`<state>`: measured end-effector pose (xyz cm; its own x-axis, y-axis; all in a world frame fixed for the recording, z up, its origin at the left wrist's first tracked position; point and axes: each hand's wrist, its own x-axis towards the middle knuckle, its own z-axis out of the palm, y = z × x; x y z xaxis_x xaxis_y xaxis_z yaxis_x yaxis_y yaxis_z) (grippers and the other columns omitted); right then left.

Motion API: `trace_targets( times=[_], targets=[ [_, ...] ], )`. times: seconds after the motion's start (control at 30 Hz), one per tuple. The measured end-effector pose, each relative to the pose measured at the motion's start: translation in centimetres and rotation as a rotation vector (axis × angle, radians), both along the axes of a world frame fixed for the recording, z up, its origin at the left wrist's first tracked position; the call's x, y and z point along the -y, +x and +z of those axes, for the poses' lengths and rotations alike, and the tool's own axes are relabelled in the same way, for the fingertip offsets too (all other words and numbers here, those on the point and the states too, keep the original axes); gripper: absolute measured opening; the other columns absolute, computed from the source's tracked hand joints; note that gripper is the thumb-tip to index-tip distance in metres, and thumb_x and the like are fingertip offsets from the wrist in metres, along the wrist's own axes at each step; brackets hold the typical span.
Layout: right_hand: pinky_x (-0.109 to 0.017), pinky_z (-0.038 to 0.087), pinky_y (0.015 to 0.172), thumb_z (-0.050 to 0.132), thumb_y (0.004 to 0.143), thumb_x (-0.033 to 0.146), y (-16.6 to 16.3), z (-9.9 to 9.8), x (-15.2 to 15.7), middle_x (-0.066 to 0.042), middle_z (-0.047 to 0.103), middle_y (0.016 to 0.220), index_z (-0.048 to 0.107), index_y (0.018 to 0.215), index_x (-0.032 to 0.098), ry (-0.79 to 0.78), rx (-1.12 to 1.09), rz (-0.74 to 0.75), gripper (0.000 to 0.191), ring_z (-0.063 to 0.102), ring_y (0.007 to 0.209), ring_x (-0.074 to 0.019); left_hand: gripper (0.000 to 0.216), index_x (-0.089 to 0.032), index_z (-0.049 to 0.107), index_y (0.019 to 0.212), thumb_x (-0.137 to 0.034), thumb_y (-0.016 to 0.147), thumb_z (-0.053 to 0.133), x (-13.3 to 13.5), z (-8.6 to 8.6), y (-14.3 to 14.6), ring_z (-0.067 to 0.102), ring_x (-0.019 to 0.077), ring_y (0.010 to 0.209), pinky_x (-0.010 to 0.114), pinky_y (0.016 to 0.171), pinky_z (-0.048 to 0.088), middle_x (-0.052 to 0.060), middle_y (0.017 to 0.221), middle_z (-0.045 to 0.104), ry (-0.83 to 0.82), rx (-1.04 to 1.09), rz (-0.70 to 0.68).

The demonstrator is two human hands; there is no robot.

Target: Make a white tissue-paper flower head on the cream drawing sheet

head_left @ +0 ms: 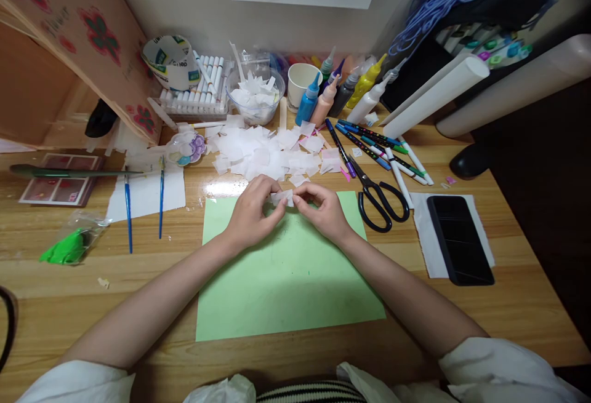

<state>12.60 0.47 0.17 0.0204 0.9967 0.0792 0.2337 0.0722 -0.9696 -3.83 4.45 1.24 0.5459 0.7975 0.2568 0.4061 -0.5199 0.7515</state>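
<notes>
My left hand (253, 213) and my right hand (323, 209) meet over the far edge of a light green paper sheet (286, 280) on the wooden desk (462, 317). Both pinch one small white paper piece (282, 197) between their fingertips. Just beyond the hands lies a heap of white and pale pink paper squares (272, 151).
Black scissors (378, 197) and several markers (383, 147) lie to the right, then a black phone (459, 240) on white paper. Behind are paint bottles (341, 89), a paper cup (300, 83), a bowl of paper bits (255, 96). Two blue brushes (128, 206) and a palette (186, 147) sit left.
</notes>
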Motion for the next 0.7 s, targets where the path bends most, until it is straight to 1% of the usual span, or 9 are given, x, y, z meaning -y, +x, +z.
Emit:
trace_targets(
  times=[0.17,0.7],
  targets=[
    [-0.025,0.04,0.06,0.057,0.079,0.021,-0.01,-0.13,0.01,0.0,0.054,0.065,0.058,0.072,0.017,-0.005,-0.009,0.003,0.008,0.049,0.063,-0.0126,0.006,-0.019,0.047,0.083,-0.022,0.084,0.051,0.01,0.04,-0.02,0.048,0.0162,0.077,0.029,0.067,0.039,0.003,0.082,0.051,0.0,0.007,0.001],
    [-0.026,0.04,0.059,0.056,0.079,0.023,-0.07,0.08,-0.03,0.0,0.054,0.066,0.058,0.071,0.018,-0.002,-0.01,0.006,0.01,0.048,0.063,-0.0127,0.005,-0.02,0.046,0.082,-0.023,0.084,0.05,0.0,0.04,0.02,0.048,0.0167,0.076,0.03,0.066,0.039,0.003,0.08,0.051,-0.001,0.002,0.006]
  ],
)
